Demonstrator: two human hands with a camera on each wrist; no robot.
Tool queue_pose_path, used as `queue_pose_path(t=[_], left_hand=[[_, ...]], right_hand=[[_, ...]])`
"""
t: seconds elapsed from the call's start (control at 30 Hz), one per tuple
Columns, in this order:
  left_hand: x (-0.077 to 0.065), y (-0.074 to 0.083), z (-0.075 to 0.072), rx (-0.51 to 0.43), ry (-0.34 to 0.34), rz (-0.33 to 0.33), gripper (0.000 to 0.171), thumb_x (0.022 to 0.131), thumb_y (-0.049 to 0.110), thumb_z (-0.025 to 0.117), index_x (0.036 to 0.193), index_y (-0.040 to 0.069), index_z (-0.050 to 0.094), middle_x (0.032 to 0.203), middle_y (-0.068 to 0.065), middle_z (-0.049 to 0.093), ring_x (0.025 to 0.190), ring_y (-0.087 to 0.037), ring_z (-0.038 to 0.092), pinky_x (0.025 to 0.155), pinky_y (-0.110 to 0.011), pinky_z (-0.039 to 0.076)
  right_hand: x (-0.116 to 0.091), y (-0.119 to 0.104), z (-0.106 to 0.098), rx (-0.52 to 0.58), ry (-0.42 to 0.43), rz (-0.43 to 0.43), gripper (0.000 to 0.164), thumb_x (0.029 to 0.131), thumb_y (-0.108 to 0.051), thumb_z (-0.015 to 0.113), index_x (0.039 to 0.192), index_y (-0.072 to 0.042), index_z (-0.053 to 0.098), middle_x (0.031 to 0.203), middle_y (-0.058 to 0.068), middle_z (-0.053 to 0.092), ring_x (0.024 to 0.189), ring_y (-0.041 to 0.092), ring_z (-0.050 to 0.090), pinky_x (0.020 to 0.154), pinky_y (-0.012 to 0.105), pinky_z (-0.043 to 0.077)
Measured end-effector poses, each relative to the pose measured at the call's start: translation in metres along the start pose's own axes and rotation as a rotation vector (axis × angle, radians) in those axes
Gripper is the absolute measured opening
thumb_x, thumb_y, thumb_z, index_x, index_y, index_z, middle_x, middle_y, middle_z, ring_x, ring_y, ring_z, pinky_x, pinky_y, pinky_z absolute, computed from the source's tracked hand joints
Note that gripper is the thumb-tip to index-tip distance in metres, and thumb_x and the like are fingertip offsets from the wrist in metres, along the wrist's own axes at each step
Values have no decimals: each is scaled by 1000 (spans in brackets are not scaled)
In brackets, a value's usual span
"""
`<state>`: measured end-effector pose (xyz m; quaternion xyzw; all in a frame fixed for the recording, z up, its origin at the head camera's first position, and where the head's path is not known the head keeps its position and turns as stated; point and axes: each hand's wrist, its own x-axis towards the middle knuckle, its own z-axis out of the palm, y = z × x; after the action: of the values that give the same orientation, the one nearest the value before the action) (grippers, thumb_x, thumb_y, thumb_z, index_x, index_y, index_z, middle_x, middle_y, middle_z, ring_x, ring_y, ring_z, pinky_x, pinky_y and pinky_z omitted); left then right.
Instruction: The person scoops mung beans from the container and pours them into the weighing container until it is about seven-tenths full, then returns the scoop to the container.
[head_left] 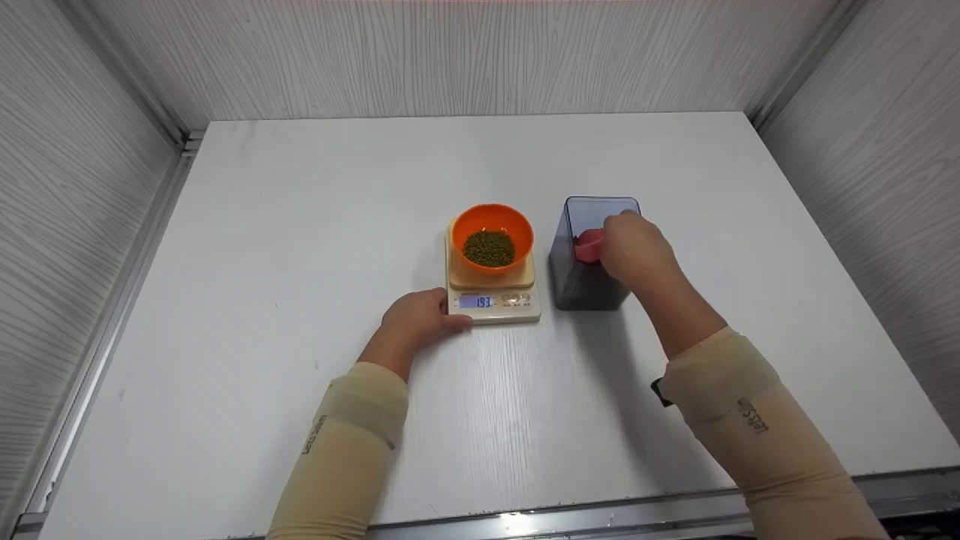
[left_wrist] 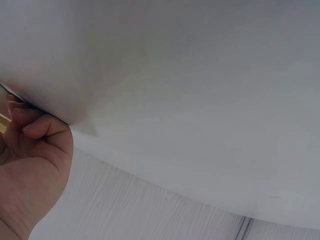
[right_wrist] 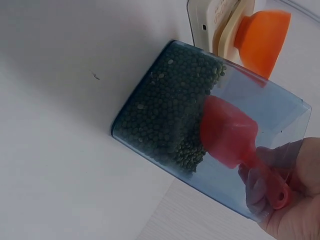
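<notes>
My left hand grips the front left corner of a cream kitchen scale, thumb along its front edge. In the left wrist view that hand has curled fingers, and little of the scale shows. On the scale's platform stands an orange bowl with green mung beans in it. My right hand reaches into a tall clear bluish container, pinching the handle of a red scoop. Through the wall in the right wrist view, the scoop's head meets the mung beans filling the lower part.
The scale's lit display shows digits, with buttons beside it. Container and scale stand side by side, a narrow gap between them, on a white table. Pale wood-grain panels enclose the back and sides. A small dark object shows by the right sleeve.
</notes>
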<state>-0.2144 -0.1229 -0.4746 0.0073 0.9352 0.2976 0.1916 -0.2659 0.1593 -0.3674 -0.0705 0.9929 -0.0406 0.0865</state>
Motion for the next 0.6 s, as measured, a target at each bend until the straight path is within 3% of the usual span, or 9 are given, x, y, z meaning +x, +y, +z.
queue_pose_path(t=[0.13,0.33,0.47,0.6], left_hand=[[-1,1,1,-4,1,-11,55,75,52,67,116,17,58,110,-3,61,99,-22,52,95,-39,37],[1,0,2,-2,4,-11,55,75,54,66,115,18,58,109,-2,61,99,-22,52,96,-40,36],[1,0,2,7,3,-6,56,75,55,65,117,17,58,109,-2,61,100,-22,52,96,-40,36],[0,0,1,14,3,-6,58,75,54,65,118,16,57,109,-3,61,100,-23,52,96,-39,36]], right_hand=[[-1,3,-6,-57,-31,-68,23,85,-2,48,106,4,57,94,18,51,81,30,53,79,44,47],[-8,9,-29,-178,13,-207,26,77,2,59,102,4,62,94,20,56,84,33,56,78,43,49],[-15,7,-45,-327,39,-274,25,72,2,64,96,6,65,88,22,58,83,34,54,75,43,49],[-17,3,-46,-495,76,-337,17,70,-3,66,86,2,67,79,18,59,78,32,53,71,42,46]])
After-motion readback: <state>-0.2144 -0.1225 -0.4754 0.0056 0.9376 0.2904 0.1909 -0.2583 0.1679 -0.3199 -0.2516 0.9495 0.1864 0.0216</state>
